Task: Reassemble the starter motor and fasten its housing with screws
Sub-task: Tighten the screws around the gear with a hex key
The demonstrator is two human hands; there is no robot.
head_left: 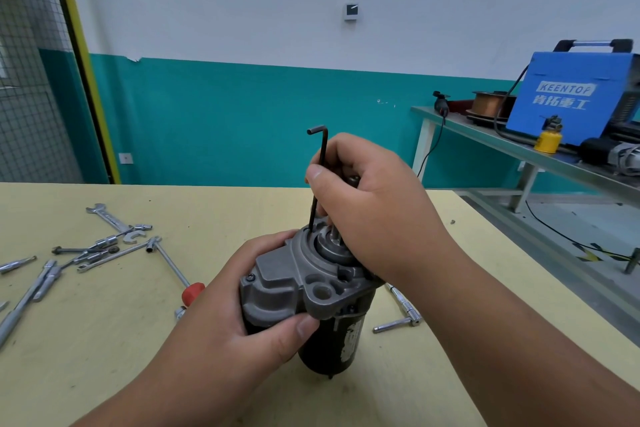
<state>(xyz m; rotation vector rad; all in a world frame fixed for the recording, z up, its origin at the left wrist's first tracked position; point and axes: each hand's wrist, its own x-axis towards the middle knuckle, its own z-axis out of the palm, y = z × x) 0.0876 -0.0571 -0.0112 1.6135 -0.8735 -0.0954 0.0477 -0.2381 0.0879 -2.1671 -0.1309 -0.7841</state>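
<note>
Head view: right hand [374,204] around upright hex key [320,163].

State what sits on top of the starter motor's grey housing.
A black hex key stands nearly upright, tip at the housing rim, pinched by the right hand. That hand hides part of the central hub.

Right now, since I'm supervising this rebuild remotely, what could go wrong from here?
1. The hex key stands tall and nearly upright with its tip at the rim of the starter motor, and the right hand pinches it mid-shaft. If it tilts, the tip could slip out of its seat.
2. The motor stands on end on the table, steadied only by the left hand and its grip. Turning force might twist or topple it.
</note>
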